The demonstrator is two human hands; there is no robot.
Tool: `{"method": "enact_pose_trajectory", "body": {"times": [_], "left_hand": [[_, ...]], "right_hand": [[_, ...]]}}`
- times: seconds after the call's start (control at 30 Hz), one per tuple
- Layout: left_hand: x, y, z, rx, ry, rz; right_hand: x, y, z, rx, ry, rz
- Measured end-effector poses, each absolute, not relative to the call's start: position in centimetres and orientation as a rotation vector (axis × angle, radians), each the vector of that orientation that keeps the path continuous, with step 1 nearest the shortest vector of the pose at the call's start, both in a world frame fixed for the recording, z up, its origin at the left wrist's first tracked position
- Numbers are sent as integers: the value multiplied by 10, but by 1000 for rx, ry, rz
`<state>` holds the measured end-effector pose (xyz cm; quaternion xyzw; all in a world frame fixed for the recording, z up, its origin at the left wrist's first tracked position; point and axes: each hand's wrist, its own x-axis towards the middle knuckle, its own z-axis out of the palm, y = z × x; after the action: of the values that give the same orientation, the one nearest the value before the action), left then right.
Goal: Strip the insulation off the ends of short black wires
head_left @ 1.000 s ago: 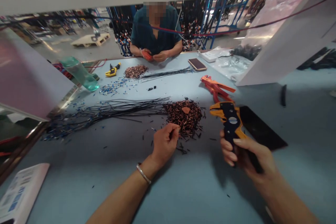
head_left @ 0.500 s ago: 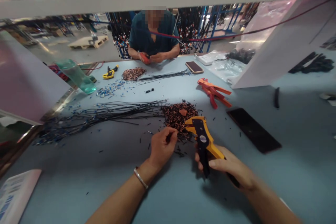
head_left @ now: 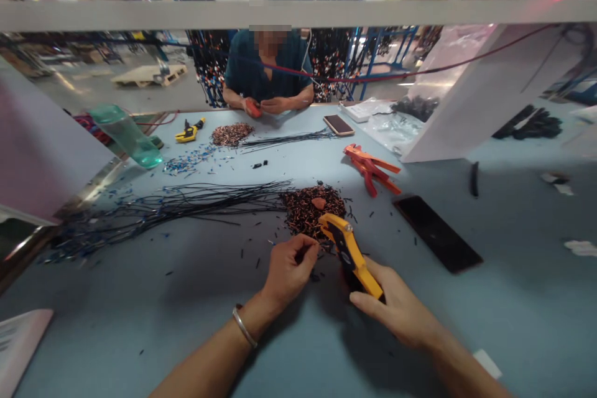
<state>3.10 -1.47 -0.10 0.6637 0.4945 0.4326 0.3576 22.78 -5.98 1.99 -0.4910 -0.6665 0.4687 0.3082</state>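
My left hand point(head_left: 290, 267) is pinched closed at the near edge of a pile of short black and copper-coloured wire scraps point(head_left: 303, 211); what sits between its fingertips is too small to make out. Wrapped in my right hand point(head_left: 392, 301) is a yellow and black wire stripper point(head_left: 347, 245). Its jaws point toward the scraps, just up and right of my left fingertips. Left of the pile lies a loose bundle of long black wires point(head_left: 200, 202) with bluish ends. A small orange-brown lump point(head_left: 318, 203) rests on the scraps.
Red-orange pliers point(head_left: 370, 168) and a dark phone point(head_left: 438, 233) lie to the right. Across the table a person point(head_left: 268, 74) holds a red tool beside another scrap pile point(head_left: 232, 134). A green bottle point(head_left: 128, 137) leans at left. A white shelf beam point(head_left: 298, 14) crosses above.
My right hand has turned the wire stripper, so its yellow edge now faces up and its jaws sit nearer my left fingertips. The left hand stays pinched. The whole view has shifted slightly.
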Motion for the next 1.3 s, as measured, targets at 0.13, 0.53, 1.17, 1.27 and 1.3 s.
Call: {"method": "enact_pose_trajectory", "body": {"times": [0.13,0.53,1.17,1.27,1.3], "left_hand": [[32,-15,-2,1515,1125,1101],[31,-14,2,1398,872,968],[27,-10,-9,1607,937,973],[26,-9,-12,1708,1102,1064],[26,-9,-12,1734,1167,1099]], "right_hand": [[221,-65,15,-1336,-1983,845],[215,-63,-3,-1305,-2093,530],[217,-54,-13,-1286,-2151,463],[218,-54,-6,-1355,-2024,559],[220,-54,-3,-1387,-1966,624]]}}
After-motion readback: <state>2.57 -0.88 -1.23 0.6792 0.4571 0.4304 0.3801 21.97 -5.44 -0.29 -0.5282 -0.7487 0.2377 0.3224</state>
